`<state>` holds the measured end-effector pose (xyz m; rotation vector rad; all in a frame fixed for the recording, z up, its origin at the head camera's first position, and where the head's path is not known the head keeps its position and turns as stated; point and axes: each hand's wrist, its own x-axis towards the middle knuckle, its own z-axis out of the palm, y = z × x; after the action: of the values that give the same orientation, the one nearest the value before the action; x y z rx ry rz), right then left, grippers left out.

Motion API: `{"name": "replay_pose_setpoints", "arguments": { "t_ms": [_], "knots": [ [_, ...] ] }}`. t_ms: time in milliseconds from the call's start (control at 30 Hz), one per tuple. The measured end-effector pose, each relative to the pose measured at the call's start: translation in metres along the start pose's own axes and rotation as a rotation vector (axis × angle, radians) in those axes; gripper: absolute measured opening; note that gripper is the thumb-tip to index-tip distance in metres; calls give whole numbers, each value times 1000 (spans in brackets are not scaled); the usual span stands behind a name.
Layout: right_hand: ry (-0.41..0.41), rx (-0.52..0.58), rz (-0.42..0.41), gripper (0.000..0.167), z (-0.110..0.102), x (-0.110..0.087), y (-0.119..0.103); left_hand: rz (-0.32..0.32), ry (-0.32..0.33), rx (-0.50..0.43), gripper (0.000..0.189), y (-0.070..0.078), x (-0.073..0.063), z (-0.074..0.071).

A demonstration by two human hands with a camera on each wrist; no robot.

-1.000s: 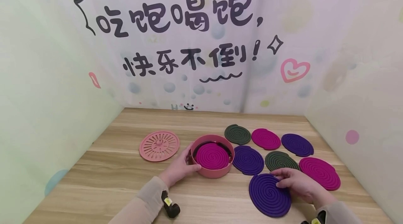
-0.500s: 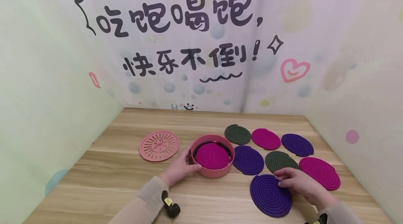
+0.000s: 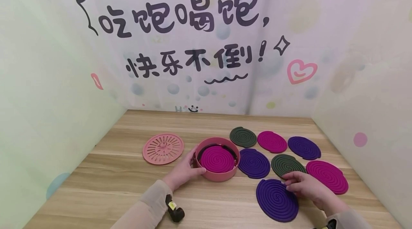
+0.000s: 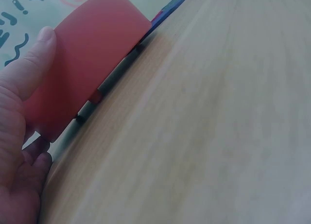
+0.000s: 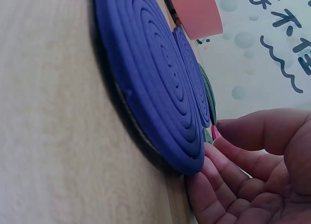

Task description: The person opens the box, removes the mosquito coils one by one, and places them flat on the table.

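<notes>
My left hand (image 3: 184,172) grips the left side of a round pink mosquito coil holder (image 3: 222,176). In the left wrist view its thumb lies along the holder's wall (image 4: 90,49), with other fingers near the base. Inside the holder lies a magenta spiral coil (image 3: 217,159) within a black ring. Closest to the person is a blue-purple mosquito coil (image 3: 276,202), its far right edge held by my right hand (image 3: 307,188). The right wrist view has fingertips curled right at and under that coil's edge (image 5: 170,122), while the thumb is above it.
Behind the right hand, several flat coils lie in rows, among them a green coil (image 3: 287,164), a magenta coil (image 3: 326,177) and a purple coil (image 3: 254,163). A slotted pink lid (image 3: 163,149) lies left of the holder. Printed cloth walls (image 3: 206,96) enclose the wooden table (image 3: 206,207).
The right hand has shifted slightly right, and the near blue-purple coil has moved a little the same way. The left hand and the holder have stayed put.
</notes>
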<state>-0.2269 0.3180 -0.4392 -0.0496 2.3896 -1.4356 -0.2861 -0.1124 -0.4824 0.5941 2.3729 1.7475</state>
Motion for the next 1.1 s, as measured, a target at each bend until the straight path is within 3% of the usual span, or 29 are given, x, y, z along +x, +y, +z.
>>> {"name": "replay_pose_setpoints", "arguments": {
  "t_ms": [300, 533, 867, 1100],
  "knots": [
    [-16, 8, -15, 44, -6, -3, -2, 2, -14, -37, 95, 0, 0, 1],
    [-23, -11, -101, 46, -7, -2, -37, -18, -2, -31, 95, 0, -1, 2],
    [-30, 48, -246, 46, 31, 31, -90, -25, 0, -26, 97, 4, -2, 1],
    [-1, 122, -252, 37, 64, 63, -115, -28, 10, -5, 97, 3, -2, 1]
  ]
}}
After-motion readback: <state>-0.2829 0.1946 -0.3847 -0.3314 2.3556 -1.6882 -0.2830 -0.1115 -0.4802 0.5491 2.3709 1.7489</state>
